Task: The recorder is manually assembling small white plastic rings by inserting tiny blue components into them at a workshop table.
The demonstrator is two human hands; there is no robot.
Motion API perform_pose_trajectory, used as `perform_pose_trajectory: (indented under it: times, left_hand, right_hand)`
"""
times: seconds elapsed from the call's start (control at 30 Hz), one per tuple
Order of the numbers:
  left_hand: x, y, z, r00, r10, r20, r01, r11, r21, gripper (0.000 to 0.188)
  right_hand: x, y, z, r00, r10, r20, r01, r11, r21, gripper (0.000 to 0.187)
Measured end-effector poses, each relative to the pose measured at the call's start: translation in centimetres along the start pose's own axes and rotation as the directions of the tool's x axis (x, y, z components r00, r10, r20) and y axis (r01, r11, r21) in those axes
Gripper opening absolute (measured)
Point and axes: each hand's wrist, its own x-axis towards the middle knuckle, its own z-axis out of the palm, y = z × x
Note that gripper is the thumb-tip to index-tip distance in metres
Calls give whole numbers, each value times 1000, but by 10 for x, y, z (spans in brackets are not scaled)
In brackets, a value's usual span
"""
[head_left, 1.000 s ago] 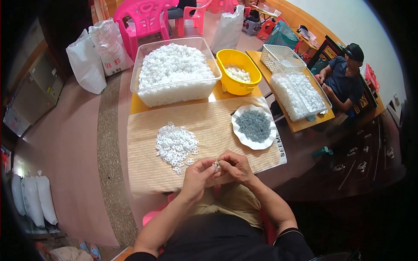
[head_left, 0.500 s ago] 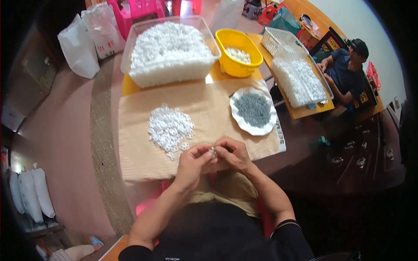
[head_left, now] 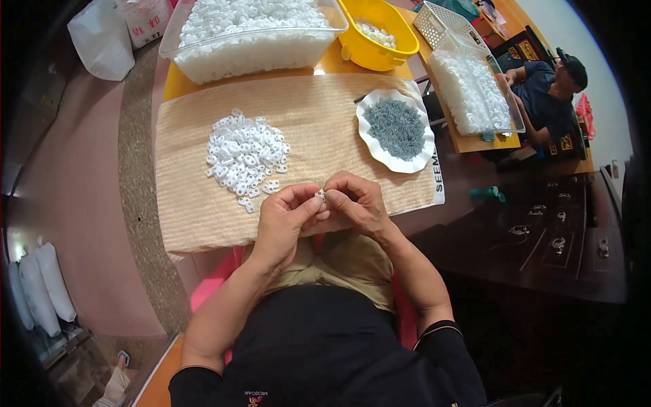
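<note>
Close to the table's front edge, my left hand (head_left: 281, 220) pinches a small white plastic piece (head_left: 321, 195) between thumb and fingertips. My right hand (head_left: 361, 205) meets it from the other side, thumb and forefinger closed at the piece; whatever else they grip is too small to make out. Beyond my left hand lies a loose pile of small white plastic pieces with holes (head_left: 245, 152). To the far right of my hands, a white scalloped plate (head_left: 366, 139) carries a heap of small grey parts (head_left: 396, 129), too fine to name.
A striped tan cloth (head_left: 319, 129) covers the table. Behind stand a big clear bin (head_left: 258, 57) of white pieces and a yellow tub (head_left: 380, 57). At right, a person (head_left: 542, 88) sits by another full clear bin (head_left: 471, 95). White sacks (head_left: 102, 41) stand on the floor.
My view has tipped downward, so the table and its contents sit higher in the picture. Both hands remain together at the small white piece, with slightly shifted fingers.
</note>
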Motion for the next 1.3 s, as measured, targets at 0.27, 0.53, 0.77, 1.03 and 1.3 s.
perform_pose_trajectory:
  times: [0.27, 0.53, 0.77, 1.03, 1.3]
  left_hand:
    - [0, 0, -1, 1000, -9, -25, 9, 1000, 10, 21]
    - [2, 0, -2, 1000, -7, -20, 7, 1000, 14, 20]
    - [2, -3, -3, 1000, -7, -26, 7, 1000, 16, 19]
    - [2, -2, -2, 999, -9, -39, 9, 1000, 2, 19]
    - [1, -1, -1, 1000, -3, -31, 4, 1000, 18, 19]
  right_hand:
    - [0, -3, 0, 999, 38, 8, -38, 999, 22, 12]
    - [0, -6, 1, 998, 55, 19, -56, 998, 27, 11]
    - [1, -5, 2, 1000, 8, 16, -8, 1000, -23, 11]
    - [1, 3, -1, 999, 35, 5, -35, 999, 1, 11]
    - [1, -2, 0, 999, 51, 3, -51, 998, -29, 13]
